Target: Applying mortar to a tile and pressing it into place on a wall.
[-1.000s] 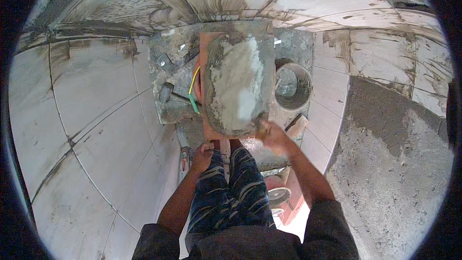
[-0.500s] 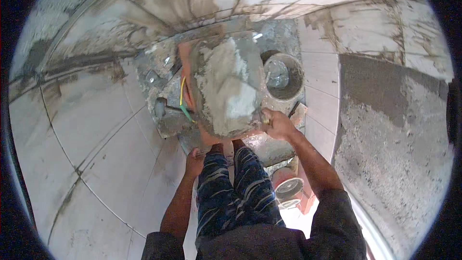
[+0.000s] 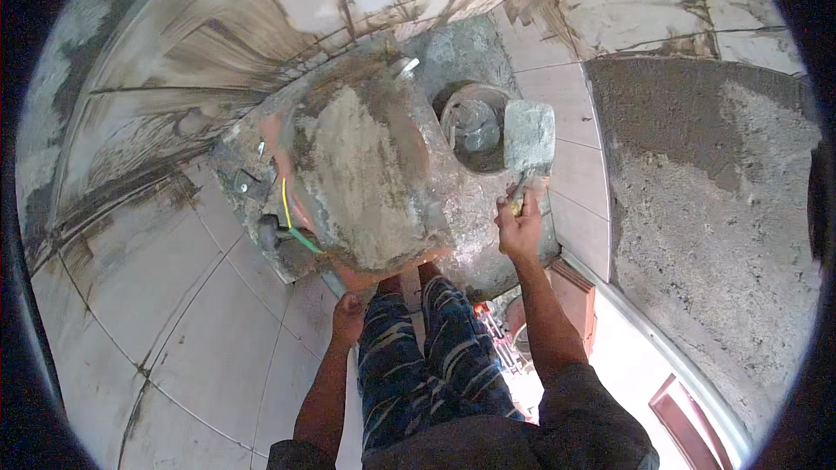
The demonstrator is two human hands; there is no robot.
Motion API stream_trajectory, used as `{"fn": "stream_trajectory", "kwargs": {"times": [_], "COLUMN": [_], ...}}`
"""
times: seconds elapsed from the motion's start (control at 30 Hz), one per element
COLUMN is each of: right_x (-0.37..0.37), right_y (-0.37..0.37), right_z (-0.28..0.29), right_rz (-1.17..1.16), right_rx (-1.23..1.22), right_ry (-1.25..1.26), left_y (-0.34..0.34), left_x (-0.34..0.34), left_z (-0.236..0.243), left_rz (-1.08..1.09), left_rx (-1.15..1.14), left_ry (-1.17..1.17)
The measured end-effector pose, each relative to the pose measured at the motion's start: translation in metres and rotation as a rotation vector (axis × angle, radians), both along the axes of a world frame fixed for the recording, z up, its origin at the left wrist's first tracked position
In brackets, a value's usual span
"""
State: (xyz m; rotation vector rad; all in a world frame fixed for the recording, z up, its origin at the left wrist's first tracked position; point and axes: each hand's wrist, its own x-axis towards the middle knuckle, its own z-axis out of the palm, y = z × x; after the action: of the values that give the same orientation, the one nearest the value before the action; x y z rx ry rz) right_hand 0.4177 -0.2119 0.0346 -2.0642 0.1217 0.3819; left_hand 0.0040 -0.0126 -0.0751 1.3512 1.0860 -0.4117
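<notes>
Your trowel [image 3: 529, 137] has a metal blade smeared matt grey. The mortar [image 3: 353, 174] before you looks rough, your shorts [image 3: 396, 335] matt cloth.

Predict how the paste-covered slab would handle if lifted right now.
The slab is probably stiff, as its broad face shows no obvious sag. It may feel heavy, with grey paste spread over most of it. That smeared coat could also make it slippery to grip.
</notes>
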Motion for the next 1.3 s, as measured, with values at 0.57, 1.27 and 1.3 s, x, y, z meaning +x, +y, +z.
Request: {"fn": "stream_trajectory", "kwargs": {"times": [0.57,1.27,1.3], "right_x": [0.105,0.129,0.119], "right_y": [-0.095,-0.106,-0.108], "right_z": [-0.293,-0.211,-0.209], "right_rz": [0.588,0.889,0.848], "right_rx": [-0.715,-1.115,-1.053], "right_ry": [0.196,0.243,0.164], "left_y": [-0.062,-0.085,-0.084], "left_x": [0.023,0.025,0.023], "left_z": [0.035,0.03,0.031], "left_rz": [0.109,0.332,0.314], "left_rx": [-0.219,-0.266,-0.22], "left_ry": [0.113,0.091,0.053]}}
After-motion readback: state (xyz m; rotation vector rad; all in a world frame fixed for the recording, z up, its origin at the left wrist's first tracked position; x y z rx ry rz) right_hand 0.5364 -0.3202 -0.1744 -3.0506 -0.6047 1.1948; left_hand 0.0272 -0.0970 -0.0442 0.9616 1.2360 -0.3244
